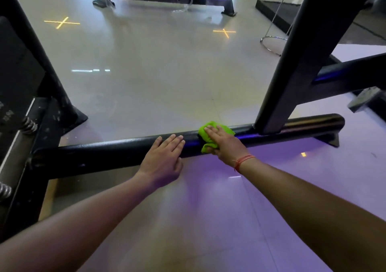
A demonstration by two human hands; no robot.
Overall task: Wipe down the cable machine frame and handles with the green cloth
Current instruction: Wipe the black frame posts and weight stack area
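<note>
I'm wiping the low base bar (117, 156) of the frame: my right hand (224, 144) presses the green cloth (208, 135) flat onto it, just left of the upright (302, 62); my left hand (165, 156) rests released beside. Next, I'd slide right toward the joint.

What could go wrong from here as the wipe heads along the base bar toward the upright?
The right hand presses the green cloth flat on the base bar rather than gripping it, so it may slip off the rounded surface. Wiping on to the right, the fingers could jam against the upright post. The left hand rests on the bar and may smudge it.
</note>
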